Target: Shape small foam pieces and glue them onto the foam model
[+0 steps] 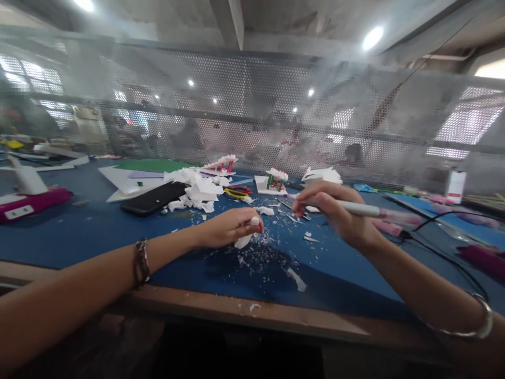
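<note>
My left hand rests on the blue table, fingers closed on a small white foam piece. My right hand hovers just to the right of it, gripping a white pen-like tool whose tip points left towards the foam piece. White shavings lie scattered on the table under and in front of both hands.
A black phone lies left of a heap of white scraps. Scissors, small foam models, coloured sheets and a black cable lie around. A perforated metal screen closes off the back.
</note>
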Demonstrator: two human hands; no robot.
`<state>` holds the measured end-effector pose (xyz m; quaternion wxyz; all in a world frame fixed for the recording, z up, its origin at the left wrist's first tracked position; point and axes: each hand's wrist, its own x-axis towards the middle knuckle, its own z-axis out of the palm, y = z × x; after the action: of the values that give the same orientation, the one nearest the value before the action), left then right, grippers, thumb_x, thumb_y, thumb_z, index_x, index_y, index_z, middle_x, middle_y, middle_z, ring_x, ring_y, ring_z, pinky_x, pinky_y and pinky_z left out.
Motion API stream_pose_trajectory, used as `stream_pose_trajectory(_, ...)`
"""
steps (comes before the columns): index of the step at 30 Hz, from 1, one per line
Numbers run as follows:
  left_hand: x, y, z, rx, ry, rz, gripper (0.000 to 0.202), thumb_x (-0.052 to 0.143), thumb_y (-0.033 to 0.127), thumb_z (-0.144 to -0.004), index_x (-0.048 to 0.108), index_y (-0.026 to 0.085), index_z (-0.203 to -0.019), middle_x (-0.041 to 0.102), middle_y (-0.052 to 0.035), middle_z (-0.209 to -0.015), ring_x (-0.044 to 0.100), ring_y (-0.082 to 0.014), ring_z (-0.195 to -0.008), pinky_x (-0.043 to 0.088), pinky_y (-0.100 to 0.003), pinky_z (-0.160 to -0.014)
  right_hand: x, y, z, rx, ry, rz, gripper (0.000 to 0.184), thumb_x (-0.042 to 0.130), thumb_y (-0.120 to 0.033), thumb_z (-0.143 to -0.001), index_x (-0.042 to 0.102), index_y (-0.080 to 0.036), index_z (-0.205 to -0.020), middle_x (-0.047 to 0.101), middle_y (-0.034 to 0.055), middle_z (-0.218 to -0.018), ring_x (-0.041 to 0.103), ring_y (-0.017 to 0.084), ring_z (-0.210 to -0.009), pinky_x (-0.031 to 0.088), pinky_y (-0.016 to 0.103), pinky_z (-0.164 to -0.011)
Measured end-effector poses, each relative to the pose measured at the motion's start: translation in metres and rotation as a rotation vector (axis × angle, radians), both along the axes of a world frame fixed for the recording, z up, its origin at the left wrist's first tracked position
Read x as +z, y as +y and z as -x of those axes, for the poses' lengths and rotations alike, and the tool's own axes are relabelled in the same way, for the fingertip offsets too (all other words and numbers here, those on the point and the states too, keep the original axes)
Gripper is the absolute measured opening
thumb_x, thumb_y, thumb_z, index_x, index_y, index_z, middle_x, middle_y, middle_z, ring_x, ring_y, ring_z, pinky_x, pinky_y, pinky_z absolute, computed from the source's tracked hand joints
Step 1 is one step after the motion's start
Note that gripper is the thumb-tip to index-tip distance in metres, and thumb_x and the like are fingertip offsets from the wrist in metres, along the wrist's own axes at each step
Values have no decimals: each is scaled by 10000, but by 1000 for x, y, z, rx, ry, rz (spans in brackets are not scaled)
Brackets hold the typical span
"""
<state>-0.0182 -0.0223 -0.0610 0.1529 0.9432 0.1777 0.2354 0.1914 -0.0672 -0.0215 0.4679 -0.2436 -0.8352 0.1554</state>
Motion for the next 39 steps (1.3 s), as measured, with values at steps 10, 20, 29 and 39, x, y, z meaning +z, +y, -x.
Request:
stream_pose_trajectory(10,3,-11,0,18,116,-43,341,189,313,-867,451,157,-713,504,-24,-673,466,-109,-621,355,-216,-621,-20,-11,24,26,-125,197,156,447,-209,-735,523,-109,-828,586,31,-681,557,86,-582,453,215,-530)
stream_pose_trajectory(20,2,-12,-2,122,249,-104,352,98,375,-845,355,171,-715,490,-54,-690,440,-138,-598,361,-260,-607,-19,-8,19,-118,-241,96,164,461,-207,-718,593,-137,-786,605,10,-666,546,82,-573,423,202,-524)
stream_pose_trajectory(29,2,-12,-2,134,287,-124,381,69,413,-845,335,180,-701,478,-39,-628,431,-137,-541,356,-262,-559,-20,-10,21,-144,-328,-21,174,464,-202,-732,615,-176,-816,639,-1,-711,569,84,-644,424,198,-595)
stream_pose_trajectory(39,7,-19,-3,107,286,-134,385,72,397,-849,334,183,-665,471,-31,-596,416,-125,-512,333,-252,-533,-19,-9,21,-128,-324,-93,181,448,-198,-742,616,-162,-800,637,6,-711,561,77,-640,419,197,-599)
